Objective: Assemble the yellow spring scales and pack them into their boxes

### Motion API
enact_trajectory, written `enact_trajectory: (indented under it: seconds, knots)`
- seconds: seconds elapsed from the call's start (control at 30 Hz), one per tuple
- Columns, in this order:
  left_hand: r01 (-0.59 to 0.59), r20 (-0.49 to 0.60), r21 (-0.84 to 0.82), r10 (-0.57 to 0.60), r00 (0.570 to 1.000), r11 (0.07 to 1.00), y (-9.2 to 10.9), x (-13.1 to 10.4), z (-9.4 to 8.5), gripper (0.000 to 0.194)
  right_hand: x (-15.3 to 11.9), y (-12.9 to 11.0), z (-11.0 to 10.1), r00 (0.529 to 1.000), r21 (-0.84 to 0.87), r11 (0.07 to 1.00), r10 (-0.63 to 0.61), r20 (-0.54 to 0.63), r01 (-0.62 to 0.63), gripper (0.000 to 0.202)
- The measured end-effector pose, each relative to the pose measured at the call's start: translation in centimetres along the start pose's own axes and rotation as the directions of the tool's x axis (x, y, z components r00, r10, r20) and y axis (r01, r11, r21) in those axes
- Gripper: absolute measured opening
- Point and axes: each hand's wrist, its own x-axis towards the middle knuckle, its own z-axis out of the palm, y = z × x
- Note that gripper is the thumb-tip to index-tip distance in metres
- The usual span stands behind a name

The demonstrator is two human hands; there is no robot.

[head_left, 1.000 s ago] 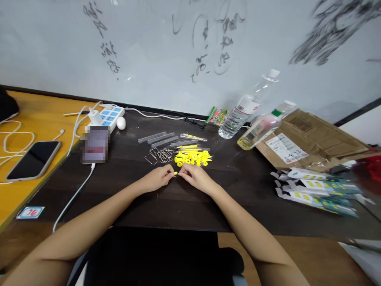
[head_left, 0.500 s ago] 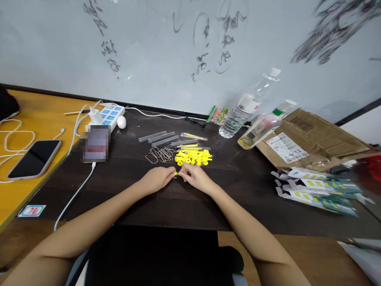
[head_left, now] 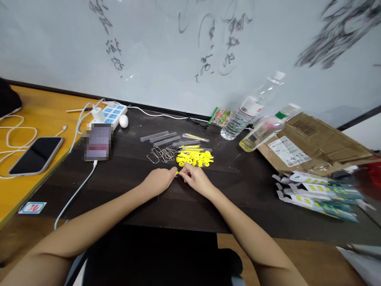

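My left hand [head_left: 160, 180] is closed, pinching a small yellow plastic piece [head_left: 177, 172] over the dark table. From the other side, my right hand [head_left: 195, 179] meets it with thumb and forefinger pressed together at the same piece. Its exact kind is too small to make out. Just beyond my fingers lies a pile of yellow plastic parts [head_left: 195, 159], some ring-shaped. Left of the pile are several bent metal wire hooks [head_left: 162, 155]. Clear plastic tubes [head_left: 162, 138] lie behind the hooks, and thin yellow-and-clear rods [head_left: 195, 137] lie behind the pile.
A power strip [head_left: 111, 115] and a phone [head_left: 98, 143] with cable lie left; another phone [head_left: 37, 156] rests on the yellow table. Right stand a water bottle [head_left: 245, 113], a tilted bottle with yellow liquid [head_left: 262, 131], a cardboard box [head_left: 315, 139] and flattened cartons [head_left: 321, 194]. A whiteboard [head_left: 154, 59] rises behind.
The view has shifted slightly, so everything on the table sits a little differently in frame. My hands stay together at the yellow piece, with only a slight change in the fingers.
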Motion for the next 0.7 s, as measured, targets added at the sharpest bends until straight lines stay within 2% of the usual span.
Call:
enact_trajectory:
  seconds: [0.17, 0.33, 0.47, 0.53, 0.63, 0.7]
  knots:
    - [0.025, -0.037, -0.053, -0.027, 0.999, 0.998, 0.16, -0.05, -0.09, 0.032, -0.06, -0.31, 0.17, 0.998, -0.069, 0.998, -0.013, -0.068, 0.008, 0.016]
    - [0.006, -0.122, -0.268, -0.041, 0.992, 0.963, 0.19, 0.22, -0.05, 0.03, -0.29, -0.54, 0.4, 0.975, -0.271, 0.96, -0.118, -0.186, 0.065, 0.02]
    - [-0.064, -0.185, -0.421, -0.017, 0.983, 0.905, -0.04, 0.47, 0.34, 0.029, -0.36, -0.43, 0.46, 0.965, -0.378, 0.92, -0.186, -0.186, 0.104, 0.025]
    - [-0.085, -0.202, -0.444, -0.007, 0.979, 0.892, -0.24, 0.5, 0.39, 0.03, -0.37, -0.32, 0.44, 0.963, -0.353, 0.928, -0.193, -0.19, 0.117, 0.021]
    - [-0.086, -0.206, -0.446, -0.009, 0.979, 0.891, -0.53, 0.4, 0.09, 0.03, -0.36, -0.16, 0.4, 0.967, -0.225, 0.967, -0.164, -0.196, 0.118, 0.011]
    - [-0.095, -0.22, -0.473, -0.012, 0.975, 0.876, -0.7, 0.3, -0.17, 0.029, -0.33, -0.1, 0.33, 0.972, -0.144, 0.984, -0.132, -0.195, 0.105, 0.013]
